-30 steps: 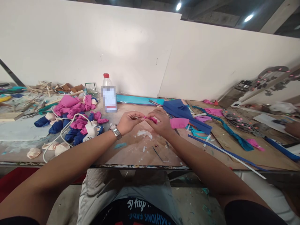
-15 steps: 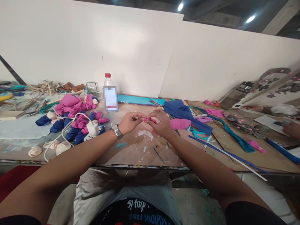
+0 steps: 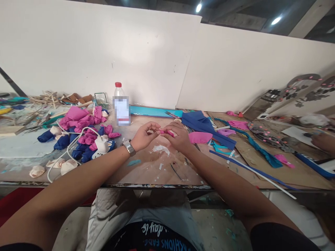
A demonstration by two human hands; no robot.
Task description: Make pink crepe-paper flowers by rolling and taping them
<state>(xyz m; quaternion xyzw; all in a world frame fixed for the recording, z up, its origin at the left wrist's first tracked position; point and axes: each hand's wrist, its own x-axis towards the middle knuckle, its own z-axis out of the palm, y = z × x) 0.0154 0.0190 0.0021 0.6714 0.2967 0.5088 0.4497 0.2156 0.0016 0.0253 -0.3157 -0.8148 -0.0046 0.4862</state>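
A small piece of pink fabric [image 3: 166, 132] is pinched between my two hands above the middle of the table. My left hand [image 3: 144, 136], with a metal watch on its wrist, grips the left end with thumb and fingertips. My right hand [image 3: 179, 136] holds the other end, its fingers curled over and partly hiding the piece. Just beyond my right wrist lies a flat pink fabric piece [image 3: 201, 137], with folded blue fabric [image 3: 200, 122] behind it. A white smear [image 3: 161, 150] marks the tabletop below my hands.
Left of my hands are bunched pink fabric flowers [image 3: 75, 118], blue ones [image 3: 62, 142], cream ones [image 3: 37, 171] and a white plug [image 3: 101, 143] with its cable. A red-capped bottle [image 3: 118, 91] stands behind. A white strip [image 3: 259, 174] lies at right, and another person's hand [image 3: 324, 142] appears beyond.
The view has shifted very slightly. Both hands keep their pinch on the pink fabric, with only small finger movements.
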